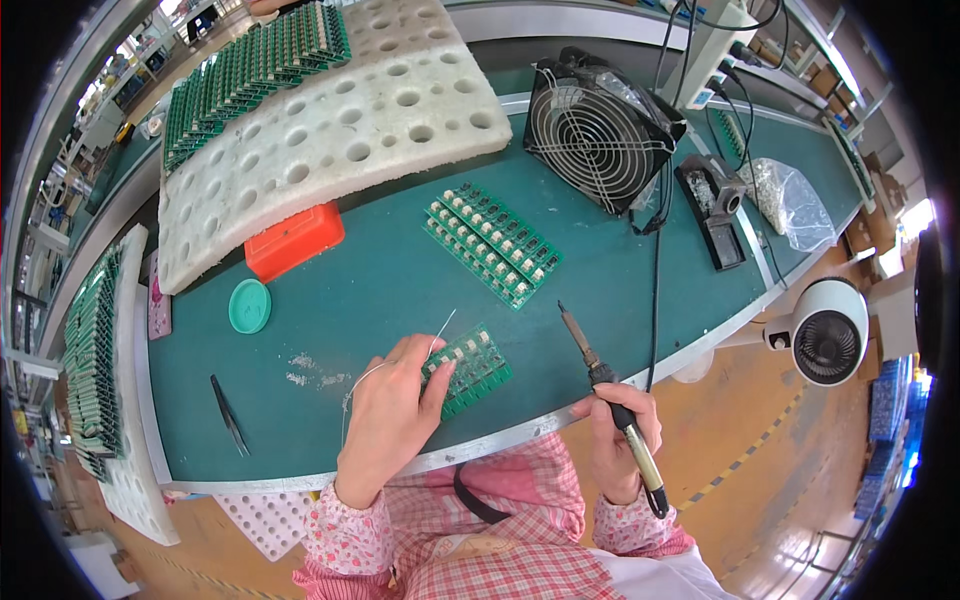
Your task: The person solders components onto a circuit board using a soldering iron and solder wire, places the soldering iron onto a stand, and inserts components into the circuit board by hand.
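Observation:
My left hand (392, 408) is closed on a small green circuit board (476, 374) with a row of white connectors, near the table's front edge. A thin strand of solder wire (444, 324) sticks up from between the same fingers, its tail looping back along the hand. In my right hand (622, 432) is a soldering iron (630, 425), gripped by its dark handle. Its tip points up and away, to the right of the board and apart from it. Beyond both hands, a larger green panel of boards (492, 243) with white connectors lies flat on the mat.
Black tweezers (229, 416) and a green round lid (249, 306) lie at left. A red box (294, 242) sits under a white foam slab (330, 150) bearing upright boards. A caged fan (590, 135), a soldering-iron stand (712, 212) and a plastic bag (792, 204) occupy the right.

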`<control>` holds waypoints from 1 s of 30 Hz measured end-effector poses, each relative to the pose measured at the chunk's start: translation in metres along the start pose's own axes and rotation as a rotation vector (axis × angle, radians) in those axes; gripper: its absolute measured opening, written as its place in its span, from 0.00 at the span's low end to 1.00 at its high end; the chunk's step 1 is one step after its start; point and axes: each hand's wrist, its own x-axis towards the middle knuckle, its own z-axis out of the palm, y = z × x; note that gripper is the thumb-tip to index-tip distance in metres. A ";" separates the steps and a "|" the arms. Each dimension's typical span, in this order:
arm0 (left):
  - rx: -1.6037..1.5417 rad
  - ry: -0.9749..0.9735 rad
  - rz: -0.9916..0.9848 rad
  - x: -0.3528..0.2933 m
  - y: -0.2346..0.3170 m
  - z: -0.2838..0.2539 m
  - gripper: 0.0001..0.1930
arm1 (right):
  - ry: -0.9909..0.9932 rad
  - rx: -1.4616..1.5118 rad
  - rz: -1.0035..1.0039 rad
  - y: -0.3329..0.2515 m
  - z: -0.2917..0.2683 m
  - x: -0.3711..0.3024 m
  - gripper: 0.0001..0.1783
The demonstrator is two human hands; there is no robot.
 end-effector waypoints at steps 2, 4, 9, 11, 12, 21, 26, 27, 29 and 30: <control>0.001 0.001 0.014 0.001 -0.001 0.002 0.11 | -0.016 0.010 0.004 0.001 0.000 0.001 0.09; 0.014 0.021 0.031 0.001 -0.002 0.004 0.11 | -0.033 0.022 0.009 0.002 0.000 0.002 0.09; 0.025 0.022 0.018 0.001 -0.001 0.006 0.10 | -0.067 0.080 0.006 0.007 0.002 0.000 0.08; 0.028 0.029 0.017 0.000 -0.001 0.004 0.10 | -0.077 0.098 0.006 0.007 0.004 0.001 0.08; 0.022 0.036 0.004 -0.001 -0.002 0.003 0.11 | -0.083 0.114 0.007 0.007 0.005 0.002 0.08; -0.091 0.155 -0.252 0.000 -0.005 -0.001 0.16 | -0.186 0.045 -0.201 -0.001 0.020 0.019 0.17; -0.491 0.256 -0.316 -0.011 -0.004 0.008 0.18 | -0.335 -0.084 -0.279 -0.021 0.059 0.029 0.34; -0.468 0.223 -0.311 -0.015 -0.004 0.008 0.20 | -0.370 -0.132 -0.282 -0.022 0.065 0.028 0.39; -0.314 0.137 -0.347 -0.023 -0.002 0.005 0.22 | -0.424 -0.147 -0.264 -0.023 0.070 0.026 0.40; -0.316 0.139 -0.354 -0.025 -0.004 0.005 0.22 | -0.470 -0.164 -0.244 -0.023 0.072 0.026 0.41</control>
